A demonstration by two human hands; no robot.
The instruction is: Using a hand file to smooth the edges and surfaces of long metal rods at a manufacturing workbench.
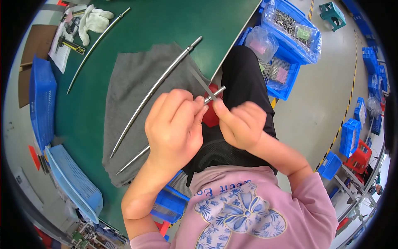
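My left hand (174,126) is closed round a thin shiny metal rod (132,161); its stepped end juts out past the fingers toward my right hand. In my right hand (243,124) is a narrow flat grey strip (202,81), file-like in shape, pinched under the thumb. The strip crosses the rod's stepped end and appears to touch it. Beyond my left hand, a longer, slightly curved metal rod (151,92) with a stepped end lies on a grey cloth (124,79), which covers part of the green table (149,25).
Another curved rod (92,50) lies far left, near white gloves (93,24) and a yellow-black tool (72,45). Blue baskets (42,97) line the left edge. Right of my legs stand blue bins (286,89) with metal parts; a green stool (332,16) is farther back.
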